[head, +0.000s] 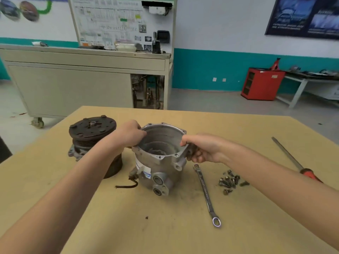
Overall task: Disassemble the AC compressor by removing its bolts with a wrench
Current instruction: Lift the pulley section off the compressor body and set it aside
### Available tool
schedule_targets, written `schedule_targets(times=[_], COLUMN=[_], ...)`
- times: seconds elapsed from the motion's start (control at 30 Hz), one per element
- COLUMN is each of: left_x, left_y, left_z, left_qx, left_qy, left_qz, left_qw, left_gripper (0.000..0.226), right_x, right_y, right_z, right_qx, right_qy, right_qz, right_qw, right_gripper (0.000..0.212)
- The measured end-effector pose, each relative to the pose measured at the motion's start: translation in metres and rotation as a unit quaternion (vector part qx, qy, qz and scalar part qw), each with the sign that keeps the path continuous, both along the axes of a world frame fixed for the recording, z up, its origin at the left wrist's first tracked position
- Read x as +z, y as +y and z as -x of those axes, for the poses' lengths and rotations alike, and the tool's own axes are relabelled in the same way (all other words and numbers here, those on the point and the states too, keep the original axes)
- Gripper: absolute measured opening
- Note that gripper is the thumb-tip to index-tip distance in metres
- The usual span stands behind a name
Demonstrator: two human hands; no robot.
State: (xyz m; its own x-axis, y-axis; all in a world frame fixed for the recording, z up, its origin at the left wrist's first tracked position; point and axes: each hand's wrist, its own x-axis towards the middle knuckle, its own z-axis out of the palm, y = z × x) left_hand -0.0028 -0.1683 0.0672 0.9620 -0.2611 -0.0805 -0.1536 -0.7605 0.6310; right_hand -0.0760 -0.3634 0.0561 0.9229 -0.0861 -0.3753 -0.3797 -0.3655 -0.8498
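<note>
Left hand and right hand both grip the compressor housing by its rim. Bolts and wrench lie just right of it, so unbolting looks done. Next, likely a steady, level lift.

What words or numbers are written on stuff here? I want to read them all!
No text here can be read for sure.
On the wrench: stamped marks, too small to read.
On the sticker on the compressor housing: a blue mark, blurred.
On the wall chart: tiny print, unreadable.
On the dark poster: pale lines of text, blurred.
</note>
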Motion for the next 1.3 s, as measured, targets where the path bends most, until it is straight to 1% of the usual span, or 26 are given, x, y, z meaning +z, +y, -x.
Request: schedule_targets(times=[0.1, 0.17, 0.23, 0.27, 0.3, 0.37, 0.43, 0.53, 0.6, 0.7, 0.8, 0.93, 1.0, 1.07, 1.1, 1.13, 1.23, 1.27, 1.3], left_x=[-0.009, -0.016, -0.023, -0.027, -0.032, -0.043, -0.053, -0.066, -0.072, -0.08, -0.088, -0.094, -0.088, -0.08, -0.075, -0.07, -0.055, -0.049, -0.043], left_y=[0.004, 0.003, 0.0, -0.003, -0.005, -0.01, -0.013, -0.017, -0.018, -0.015, -0.009, 0.0, 0.004, 0.01, 0.013, 0.017, 0.022, 0.021, 0.017], left_z=[0.002, 0.003, 0.003, 0.003, 0.002, 0.003, 0.007, 0.011, 0.012, 0.011, 0.015, 0.023, 0.026, 0.028, 0.029, 0.03, 0.028, 0.025, 0.02], left_qx=[0.011, 0.014, 0.018, 0.018, 0.018, 0.021, 0.034, 0.051, 0.052, 0.028, 0.01, 0.004, -0.006, -0.022, -0.027, -0.031, -0.031, -0.028, -0.025], left_qy=[-0.026, -0.078, -0.147, -0.172, -0.182, -0.159, -0.124, -0.085, -0.08, -0.075, -0.073, -0.073, -0.064, -0.055, -0.049, -0.037, 0.032, 0.041, 0.041], left_qz=[0.079, 0.155, 0.212, 0.239, 0.266, 0.319, 0.349, 0.379, 0.388, 0.402, 0.403, 0.382, 0.349, 0.293, 0.265, 0.246, 0.193, 0.163, 0.133], left_qw=[0.996, 0.985, 0.966, 0.956, 0.947, 0.934, 0.928, 0.92, 0.917, 0.912, 0.912, 0.921, 0.935, 0.954, 0.962, 0.968, 0.98, 0.985, 0.99], left_gripper=[0.029, 0.033, 0.036, 0.036, 0.036, 0.035, 0.037, 0.04, 0.041, 0.041, 0.039, 0.033, 0.028, 0.022, 0.023, 0.03, 0.08, 0.091, 0.096], right_x=[0.008, 0.015, 0.018, 0.017, 0.014, 0.007, -0.001, -0.012, -0.018, -0.021, -0.025, -0.033, -0.034, -0.035, -0.036, -0.038, -0.049, -0.051, -0.051], right_y=[0.002, -0.001, -0.005, -0.007, -0.009, -0.013, -0.017, -0.023, -0.026, -0.028, -0.028, -0.029, -0.029, -0.028, -0.027, -0.027, -0.022, -0.021, -0.019], right_z=[-0.005, -0.01, -0.012, -0.013, -0.013, -0.013, -0.014, -0.018, -0.019, -0.016, -0.012, -0.004, -0.001, 0.003, 0.005, 0.009, 0.019, 0.022, 0.023], right_qx=[-0.012, -0.007, 0.0, 0.003, 0.007, 0.012, 0.015, 0.024, 0.027, 0.038, 0.056, 0.08, 0.077, 0.079, 0.087, 0.097, 0.106, 0.102, 0.095], right_qy=[-0.067, -0.149, -0.232, -0.271, -0.306, -0.352, -0.353, -0.319, -0.308, -0.326, -0.339, -0.349, -0.351, -0.347, -0.342, -0.335, -0.329, -0.327, -0.32], right_qz=[0.033, 0.079, 0.13, 0.154, 0.177, 0.218, 0.244, 0.235, 0.234, 0.24, 0.271, 0.302, 0.304, 0.311, 0.32, 0.337, 0.4, 0.397, 0.383], right_qw=[0.997, 0.986, 0.964, 0.95, 0.935, 0.91, 0.903, 0.918, 0.922, 0.914, 0.899, 0.883, 0.883, 0.881, 0.879, 0.875, 0.849, 0.851, 0.861], right_gripper=[0.018, 0.016, 0.004, 0.008, 0.02, 0.037, 0.046, 0.05, 0.051, 0.054, 0.06, 0.065, 0.065, 0.066, 0.069, 0.073, 0.088, 0.092, 0.095])
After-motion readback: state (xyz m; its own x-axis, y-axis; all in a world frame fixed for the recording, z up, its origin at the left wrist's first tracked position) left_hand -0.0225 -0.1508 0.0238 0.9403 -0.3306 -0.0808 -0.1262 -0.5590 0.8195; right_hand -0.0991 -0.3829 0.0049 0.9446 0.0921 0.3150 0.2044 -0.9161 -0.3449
